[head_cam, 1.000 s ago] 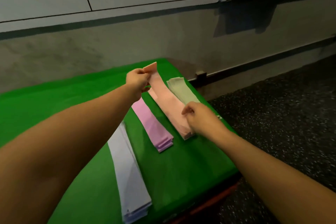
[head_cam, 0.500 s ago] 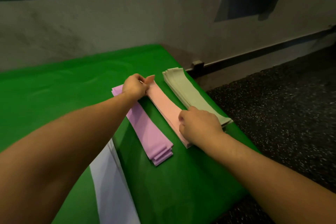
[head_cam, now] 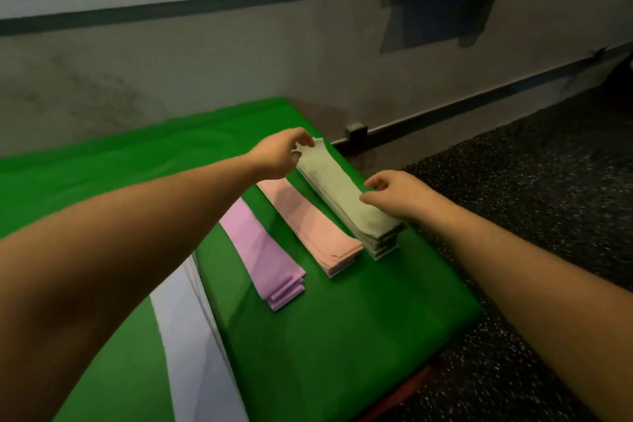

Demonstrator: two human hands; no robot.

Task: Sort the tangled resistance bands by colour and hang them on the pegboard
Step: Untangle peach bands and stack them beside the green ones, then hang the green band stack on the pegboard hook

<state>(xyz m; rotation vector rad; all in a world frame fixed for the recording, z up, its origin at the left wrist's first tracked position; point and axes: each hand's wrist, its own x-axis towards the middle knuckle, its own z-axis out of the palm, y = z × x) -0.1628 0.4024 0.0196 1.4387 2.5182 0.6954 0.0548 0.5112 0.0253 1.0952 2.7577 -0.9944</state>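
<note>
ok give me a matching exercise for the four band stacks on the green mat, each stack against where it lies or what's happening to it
Things:
1. sage green stack
2. peach stack
3. lilac stack
4. white stack

Places or states:
A. untouched, between the white and peach stacks
B. nearest the mat's right edge, both hands on it
C. furthest left, partly hidden by the left forearm
D. untouched, directly left of the sage green stack

Pairs: 1-B, 2-D, 3-A, 4-C

The left hand pinches the sage stack's far end; the right hand is at its near part.

left hand [head_cam: 279,156]: outstretched, fingertips pinching | right hand [head_cam: 394,195]: fingers curled, pinching
</note>
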